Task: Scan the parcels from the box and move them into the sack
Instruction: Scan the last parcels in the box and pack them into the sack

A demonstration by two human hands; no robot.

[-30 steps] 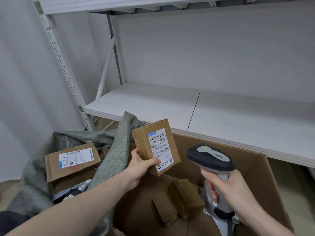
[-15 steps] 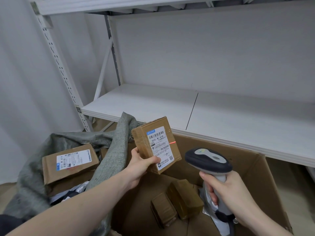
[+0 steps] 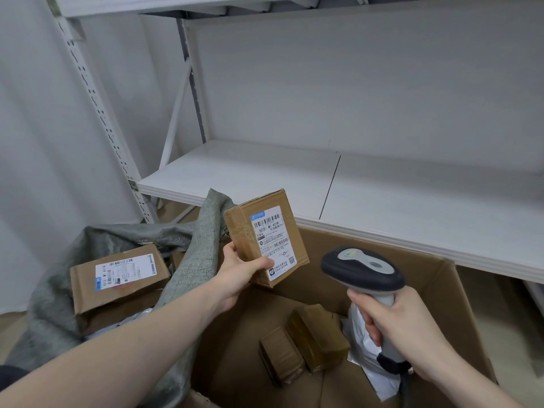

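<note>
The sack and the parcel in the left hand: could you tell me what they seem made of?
Sack: apparently woven plastic fabric, matte grey-green, with a visible weave and limp folds. Parcel: brown corrugated cardboard, glossy tape bands, white paper label.

The cardboard box (image 3: pixel 459 293) lay open-topped. Above its far rim the edge of the white shelf (image 3: pixel 382 231) jutted out, capping room to lift there. Inside it, two small brown parcels (image 3: pixel 303 346) and a white poly bag (image 3: pixel 365 354) filled the floor's right side; the left side was bare. Left of the box, the grey sack (image 3: pixel 203 231) raised a fold against the box wall, and a labelled carton (image 3: pixel 117 278) took up much of the sack's open mouth.
</note>
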